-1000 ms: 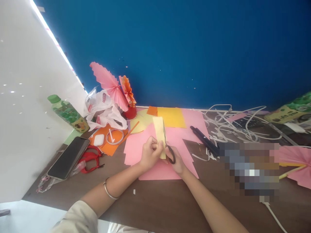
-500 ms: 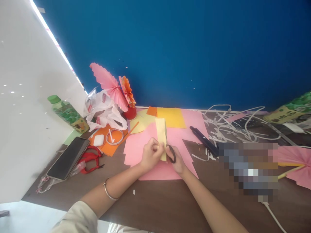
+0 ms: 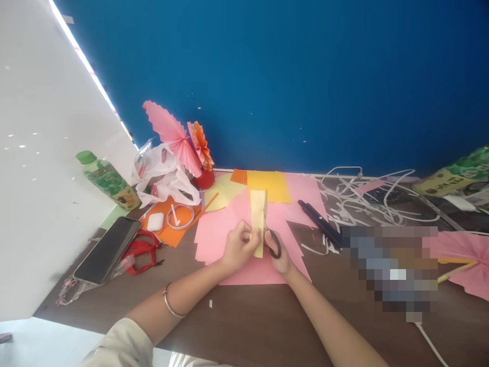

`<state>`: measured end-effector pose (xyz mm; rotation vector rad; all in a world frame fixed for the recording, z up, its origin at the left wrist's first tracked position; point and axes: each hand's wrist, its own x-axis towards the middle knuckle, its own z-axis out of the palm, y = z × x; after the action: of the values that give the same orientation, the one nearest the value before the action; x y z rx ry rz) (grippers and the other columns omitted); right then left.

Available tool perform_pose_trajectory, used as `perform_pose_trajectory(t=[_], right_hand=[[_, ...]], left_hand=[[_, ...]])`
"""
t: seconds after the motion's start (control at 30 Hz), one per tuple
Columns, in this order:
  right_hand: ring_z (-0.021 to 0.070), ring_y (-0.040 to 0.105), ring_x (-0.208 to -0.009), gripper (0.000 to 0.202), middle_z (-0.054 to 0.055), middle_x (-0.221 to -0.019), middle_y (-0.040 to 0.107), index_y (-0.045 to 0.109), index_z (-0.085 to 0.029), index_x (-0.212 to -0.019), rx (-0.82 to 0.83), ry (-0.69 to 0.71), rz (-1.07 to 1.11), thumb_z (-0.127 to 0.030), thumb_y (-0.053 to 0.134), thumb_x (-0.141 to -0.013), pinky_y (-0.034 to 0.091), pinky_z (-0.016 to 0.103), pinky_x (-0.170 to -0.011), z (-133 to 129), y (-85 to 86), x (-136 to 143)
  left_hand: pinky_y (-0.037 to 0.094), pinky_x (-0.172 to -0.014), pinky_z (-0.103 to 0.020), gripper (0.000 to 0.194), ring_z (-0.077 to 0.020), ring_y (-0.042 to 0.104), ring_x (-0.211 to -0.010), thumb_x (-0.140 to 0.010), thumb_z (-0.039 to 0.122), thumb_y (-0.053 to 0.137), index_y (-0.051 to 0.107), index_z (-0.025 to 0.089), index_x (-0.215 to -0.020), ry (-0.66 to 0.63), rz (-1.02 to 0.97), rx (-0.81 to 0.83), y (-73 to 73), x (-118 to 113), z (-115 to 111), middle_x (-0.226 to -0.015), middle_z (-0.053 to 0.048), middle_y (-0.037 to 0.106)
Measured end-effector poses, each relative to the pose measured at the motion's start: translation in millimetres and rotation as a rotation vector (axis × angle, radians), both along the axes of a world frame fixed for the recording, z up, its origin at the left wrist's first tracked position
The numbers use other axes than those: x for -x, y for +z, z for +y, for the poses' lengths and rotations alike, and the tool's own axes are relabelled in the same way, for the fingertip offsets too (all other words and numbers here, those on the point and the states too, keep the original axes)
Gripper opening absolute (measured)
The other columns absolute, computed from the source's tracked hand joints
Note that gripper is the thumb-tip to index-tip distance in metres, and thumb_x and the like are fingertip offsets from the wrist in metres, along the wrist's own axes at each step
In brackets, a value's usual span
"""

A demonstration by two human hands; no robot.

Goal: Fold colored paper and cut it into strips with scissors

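A narrow pale yellow paper piece (image 3: 259, 206) stands upright over pink sheets (image 3: 217, 229) at the middle of the desk. My left hand (image 3: 240, 245) pinches its lower part between thumb and fingers. On the right, my right hand (image 3: 281, 259) is closed around the black handle of scissors (image 3: 275, 244), close beside the paper's right edge. The scissor blades are mostly hidden by the paper. Behind it lie a yellow sheet (image 3: 271, 186) and a light yellow sheet (image 3: 223, 192).
A phone (image 3: 107, 250), red straps (image 3: 143, 255), an earbud case (image 3: 155, 221) and a green bottle (image 3: 109, 181) are at the left. Folded pink paper (image 3: 171, 127) stands behind a plastic bag (image 3: 168, 178). Rightward are a black object (image 3: 320, 223) and white cables (image 3: 359, 204).
The yellow paper and my right hand with the scissors have shifted slightly right. My left hand has moved slightly with the paper, still pinching it.
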<state>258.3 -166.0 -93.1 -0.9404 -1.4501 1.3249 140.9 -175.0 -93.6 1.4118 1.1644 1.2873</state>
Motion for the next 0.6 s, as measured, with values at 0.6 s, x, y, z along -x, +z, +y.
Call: perform_pose_trajectory(t=[0.6], right_hand=[[0.0165,0.048,-0.058,0.046,0.000,-0.056,0.050,0.048,-0.020,-0.059,-0.012,-0.005,0.004,-0.061,0.042,-0.079,0.040,0.028,-0.056,0.3,6.1,1.1]], left_hand=[[0.018,-0.041,-0.017,0.032,-0.0041,0.023,-0.041,-0.080,0.039,0.048,0.029,0.020,-0.064,-0.011,0.003,0.021,-3.8,-0.4,-1.2,-0.045,0.011,0.027]])
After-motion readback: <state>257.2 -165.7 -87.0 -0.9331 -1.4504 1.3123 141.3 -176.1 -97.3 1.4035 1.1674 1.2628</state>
